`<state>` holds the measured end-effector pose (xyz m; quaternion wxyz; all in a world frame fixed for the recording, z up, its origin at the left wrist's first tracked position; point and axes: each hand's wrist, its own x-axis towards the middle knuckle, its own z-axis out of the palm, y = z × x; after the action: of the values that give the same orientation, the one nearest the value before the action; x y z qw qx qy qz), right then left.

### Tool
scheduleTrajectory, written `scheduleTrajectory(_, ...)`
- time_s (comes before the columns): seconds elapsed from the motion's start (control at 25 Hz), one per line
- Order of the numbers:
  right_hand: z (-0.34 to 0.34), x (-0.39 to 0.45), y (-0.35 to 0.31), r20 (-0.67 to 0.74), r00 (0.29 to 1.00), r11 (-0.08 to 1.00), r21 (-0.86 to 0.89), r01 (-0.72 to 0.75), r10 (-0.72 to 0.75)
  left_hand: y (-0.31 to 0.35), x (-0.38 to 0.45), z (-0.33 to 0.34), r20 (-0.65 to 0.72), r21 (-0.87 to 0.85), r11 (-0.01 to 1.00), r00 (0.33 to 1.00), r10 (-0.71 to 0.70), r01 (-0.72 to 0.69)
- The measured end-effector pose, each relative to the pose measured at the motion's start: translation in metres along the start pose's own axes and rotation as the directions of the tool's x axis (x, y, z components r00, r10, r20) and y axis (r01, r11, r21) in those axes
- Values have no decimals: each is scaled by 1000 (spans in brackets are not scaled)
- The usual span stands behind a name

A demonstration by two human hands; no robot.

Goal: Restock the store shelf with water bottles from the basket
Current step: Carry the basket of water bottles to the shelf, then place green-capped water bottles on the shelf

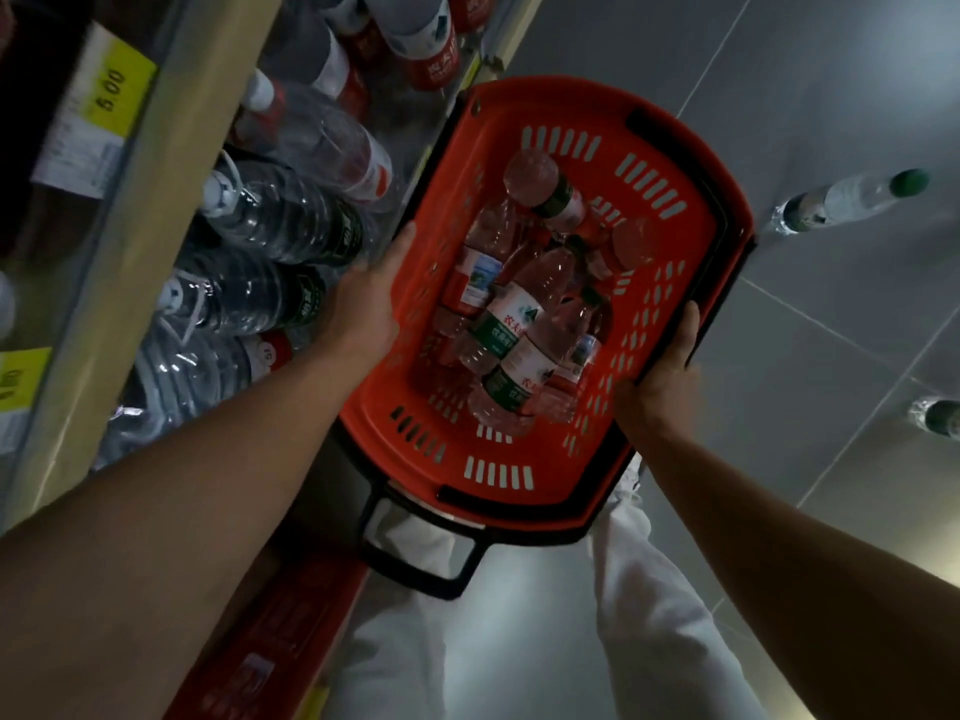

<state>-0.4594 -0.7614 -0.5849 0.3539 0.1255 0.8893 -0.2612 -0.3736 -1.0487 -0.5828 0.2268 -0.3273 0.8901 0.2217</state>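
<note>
**Basket up by the shelf, both hands on it**

Red basket [691,210] of water bottles [511,335] sits right beside the shelf [156,200]. Left hand [369,304] lies flat on its rim, right hand [662,371] grips the opposite rim. Big jugs [280,220] crowd the shelf; two loose bottles [841,197] stand on the grey tiled floor [831,70]

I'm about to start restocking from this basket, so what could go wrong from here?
Both hands, left hand and right hand, hold the red basket by its sides, so freeing one to pick a bottle may tip it. The bottles in the basket lie loose and could roll. Two bottles on the floor could trip you.
</note>
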Motion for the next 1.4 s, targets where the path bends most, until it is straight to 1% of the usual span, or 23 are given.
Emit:
scheduleTrajectory(0.16,32,-18,-19,-30,999,997,66,-26,29,-25,20,-22,-14,-29,1000,1000,11,-12)
scheduleTrajectory(0.24,41,-19,-28,-32,999,998,61,-33,35,-33,19,-27,4,-59,998,1000,-2,2)
scheduleTrajectory(0.36,49,-17,-40,-33,999,998,53,-28,30,-46,9,-27,22,-52,999,1000,-6,8)
scheduleTrajectory(0.48,51,-15,-48,-34,998,999,14,-45,46,-50,1,-23,29,-71,997,1000,-4,6)
scheduleTrajectory(0.56,49,-17,-50,-7,999,999,14,-47,47,-47,-1,-21,27,-83,997,1000,1,1)
scheduleTrajectory(0.68,41,-16,-49,81,995,998,-24,-54,56,-34,-12,-17,29,-71,995,997,-72,74)
scheduleTrajectory(0.76,33,-19,-49,90,996,989,-142,31,-18,-20,-29,-12,14,-95,988,993,-118,119)
scheduleTrajectory(0.84,22,-23,-45,94,980,928,-317,197,-176,-4,-48,-2,3,-141,982,992,-128,127)
scheduleTrajectory(0.88,17,-25,-43,119,954,861,-411,299,-275,4,-55,5,3,-168,978,992,-125,124)
scheduleTrajectory(0.96,9,-24,-42,220,876,680,-561,473,-428,15,-64,19,7,-224,968,993,-119,118)
scheduleTrajectory(1.0,9,-20,-43,268,847,624,-582,522,-459,18,-64,27,17,-247,962,993,-117,118)
scheduleTrajectory(1.04,11,-15,-45,297,830,609,-571,551,-472,20,-64,34,28,-265,957,993,-113,116)
scheduleTrajectory(1.12,21,-4,-50,293,794,646,-467,604,-532,21,-56,45,35,-286,952,994,-102,107)
scheduleTrajectory(1.2,38,2,-54,242,762,680,-345,647,-601,18,-43,52,23,-298,952,997,-70,74)
scheduleTrajectory(1.24,47,3,-57,216,768,705,-306,640,-603,15,-36,53,25,-303,951,998,-54,59)
scheduleTrajectory(1.28,57,6,-60,183,805,761,-262,594,-565,12,-28,53,34,-301,953,999,-34,43)
scheduleTrajectory(1.36,77,15,-63,117,900,891,-139,433,-419,8,-10,52,45,-281,960,999,13,1)
scheduleTrajectory(1.4,86,20,-65,92,936,936,-63,346,-340,6,0,50,44,-269,963,999,31,-18)
